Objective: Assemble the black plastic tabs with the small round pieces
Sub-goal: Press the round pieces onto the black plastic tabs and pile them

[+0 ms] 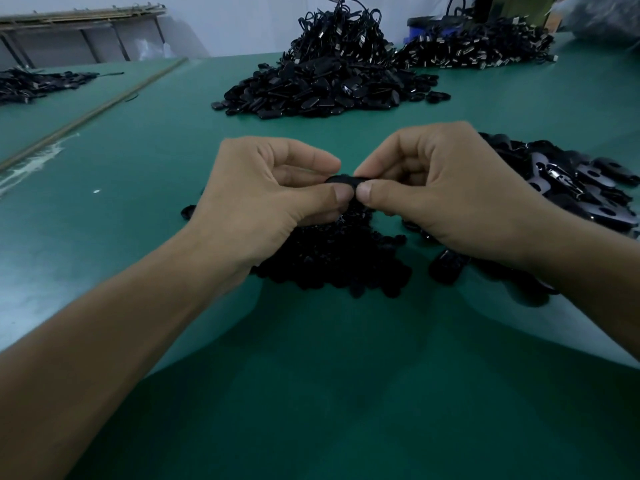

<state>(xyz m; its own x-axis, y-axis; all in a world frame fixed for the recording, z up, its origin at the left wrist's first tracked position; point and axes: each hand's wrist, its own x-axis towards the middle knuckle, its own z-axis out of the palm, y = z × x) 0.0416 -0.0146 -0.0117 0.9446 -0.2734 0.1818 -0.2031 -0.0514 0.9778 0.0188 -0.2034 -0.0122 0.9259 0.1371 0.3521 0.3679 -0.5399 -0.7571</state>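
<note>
- I see both hands meeting at the centre of the view. The left hand (277,199) and the right hand (440,195) each pinch the same black piece (343,180) between thumb and forefinger, held in the air above the green table (311,393).
- The fingertips cover most of that piece, so I cannot tell whether tab and round part are already seated together.
- Risk 1: the grip is fingertip-only on small, smooth plastic. An off-axis squeeze could pop a part loose, and it would drop into the heap of small round pieces (332,265) just below at 6 o'clock and be lost among them.
- Risk 2: pressing with the parts misaligned could leave a half-seated joint — hard for me to judge from here in this dim light.
- Risk 3: the right wrist lies close to the loose black tabs (571,181) at 3 o'clock and could scatter them.
- Containers: only 1 — a blue tub (419,24) at 1 o'clock, far back; its contents are hidden. Everything else lies loose, including the far heap (322,88) at 12 o'clock.
</note>
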